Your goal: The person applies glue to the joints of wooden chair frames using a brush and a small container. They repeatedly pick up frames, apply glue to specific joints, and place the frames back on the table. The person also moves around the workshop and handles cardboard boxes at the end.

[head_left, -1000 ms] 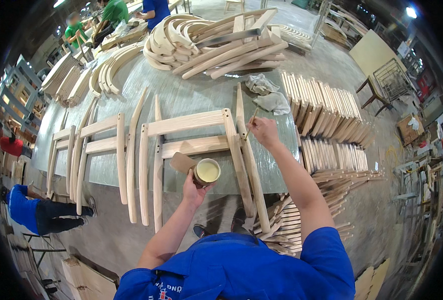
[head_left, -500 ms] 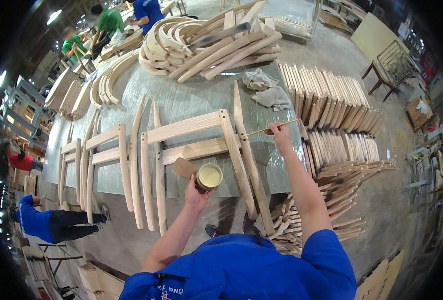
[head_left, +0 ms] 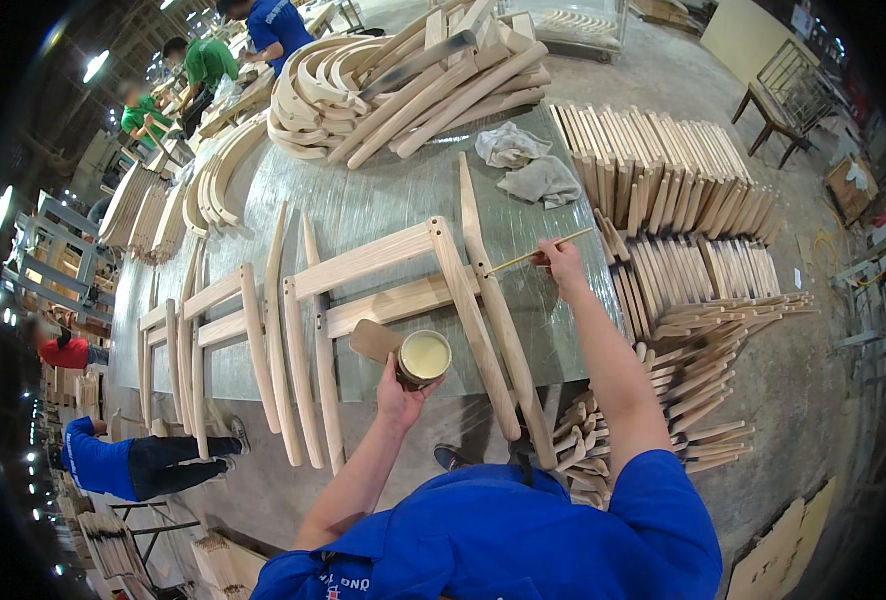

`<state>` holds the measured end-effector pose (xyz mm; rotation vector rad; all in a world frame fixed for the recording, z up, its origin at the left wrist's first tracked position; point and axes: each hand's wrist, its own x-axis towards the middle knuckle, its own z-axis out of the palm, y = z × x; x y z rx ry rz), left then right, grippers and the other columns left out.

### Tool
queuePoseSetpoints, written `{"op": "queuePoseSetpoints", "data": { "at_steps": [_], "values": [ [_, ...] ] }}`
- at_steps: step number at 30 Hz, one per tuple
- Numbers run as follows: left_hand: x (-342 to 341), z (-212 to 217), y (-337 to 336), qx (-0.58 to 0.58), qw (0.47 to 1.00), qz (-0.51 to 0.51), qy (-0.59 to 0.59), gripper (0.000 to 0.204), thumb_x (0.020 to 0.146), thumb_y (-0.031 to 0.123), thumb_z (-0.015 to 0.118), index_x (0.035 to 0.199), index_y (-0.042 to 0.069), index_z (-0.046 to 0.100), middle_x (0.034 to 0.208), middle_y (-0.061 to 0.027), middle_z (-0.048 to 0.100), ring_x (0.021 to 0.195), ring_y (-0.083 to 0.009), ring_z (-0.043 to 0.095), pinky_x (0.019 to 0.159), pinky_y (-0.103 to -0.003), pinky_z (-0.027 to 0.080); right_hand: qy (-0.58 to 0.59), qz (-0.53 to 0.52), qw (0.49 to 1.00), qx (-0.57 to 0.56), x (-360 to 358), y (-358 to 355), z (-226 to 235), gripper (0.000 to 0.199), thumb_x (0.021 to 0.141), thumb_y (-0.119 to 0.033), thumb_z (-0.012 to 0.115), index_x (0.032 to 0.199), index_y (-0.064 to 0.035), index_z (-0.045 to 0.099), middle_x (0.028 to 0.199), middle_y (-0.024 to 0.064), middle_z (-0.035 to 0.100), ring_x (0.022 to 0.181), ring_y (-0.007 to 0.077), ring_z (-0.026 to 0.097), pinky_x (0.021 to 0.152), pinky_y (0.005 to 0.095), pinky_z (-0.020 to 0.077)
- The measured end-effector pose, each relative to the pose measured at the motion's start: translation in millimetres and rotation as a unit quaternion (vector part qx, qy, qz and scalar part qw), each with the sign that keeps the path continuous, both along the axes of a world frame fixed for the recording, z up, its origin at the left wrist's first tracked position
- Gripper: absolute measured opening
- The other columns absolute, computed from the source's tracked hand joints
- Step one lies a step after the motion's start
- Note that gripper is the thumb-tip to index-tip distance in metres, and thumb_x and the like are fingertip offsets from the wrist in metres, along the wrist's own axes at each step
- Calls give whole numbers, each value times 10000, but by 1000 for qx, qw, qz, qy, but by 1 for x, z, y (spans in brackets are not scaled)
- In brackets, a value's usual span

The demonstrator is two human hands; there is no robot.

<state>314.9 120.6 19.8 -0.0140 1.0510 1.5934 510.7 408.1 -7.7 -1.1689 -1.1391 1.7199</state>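
My left hand [head_left: 403,396] is wrapped round a small round cup [head_left: 426,357] full of pale yellow liquid that looks like glue. A flat brown piece [head_left: 371,341] sticks out beside the cup. In my right hand [head_left: 560,264] is a thin stick [head_left: 540,249], pinched between the fingers. Its far end meets the upright wooden leg [head_left: 495,290] near a small dark hole. That leg belongs with a pale wooden frame [head_left: 383,253], whose two crossrails run left to another pair of legs. Whether the stick's tip sits inside the hole, I cannot tell.
More wooden frames [head_left: 218,297] stand leftward along the plastic-covered table [head_left: 383,195]. Curved and straight wood parts [head_left: 433,95] are heaped at the back, near grey rags [head_left: 540,180]. Stacked wooden legs [head_left: 663,180] fill the floor at right. Several people work nearby, one in blue [head_left: 103,460] at left.
My view has shifted slightly, so the table and stacks sit a little differently. The stick stays at the leg, and the cup remains in my left hand. The person in blue appears farther right.
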Motion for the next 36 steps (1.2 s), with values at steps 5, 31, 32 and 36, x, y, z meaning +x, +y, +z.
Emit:
{"op": "queuePoseSetpoints", "data": {
  "at_steps": [5, 31, 32, 36],
  "values": [
    [1, 3, 3, -16, 1000, 7, 1, 476, 976, 395, 262, 1297, 67, 388, 1309, -140, 447, 1188, -331, 457, 968, -539, 403, 17, -8, 1000, -14, 1, 2, 0, 171, 861, -297, 590, 832, -133, 550, 725, 19, 651, 622, 104, 604, 556, 251, 376],
    [-29, 18, -12, 20, 999, 25, 16, 487, 973, 408, 266, 1303, 71, 384, 1285, -150, 466, 1151, -334, 490, 910, -519, 455, 134, 41, 990, -14, -20, -58, 59, 133, 842, -225, 638, 838, -117, 562, 761, 29, 635, 691, 120, 612, 614, 229, 436],
    [-35, 22, -13, 26, 999, 16, 28, 490, 972, 413, 267, 1303, 73, 387, 1280, -150, 470, 1140, -331, 499, 898, -514, 462, 157, 65, 985, 37, -31, -72, 75, 116, 851, -185, 634, 831, -92, 567, 756, 26, 628, 686, 117, 608, 623, 235, 448],
    [-56, 40, -26, 19, 998, -10, 54, 494, 967, 431, 266, 1282, 82, 418, 1227, -139, 517, 1069, -296, 555, 859, -481, 491, 97, 173, 963, 183, -84, -127, 136, 144, 859, -154, 630, 826, -29, 566, 738, 36, 612, 692, 111, 602, 640, 243, 472]
  ]
}}
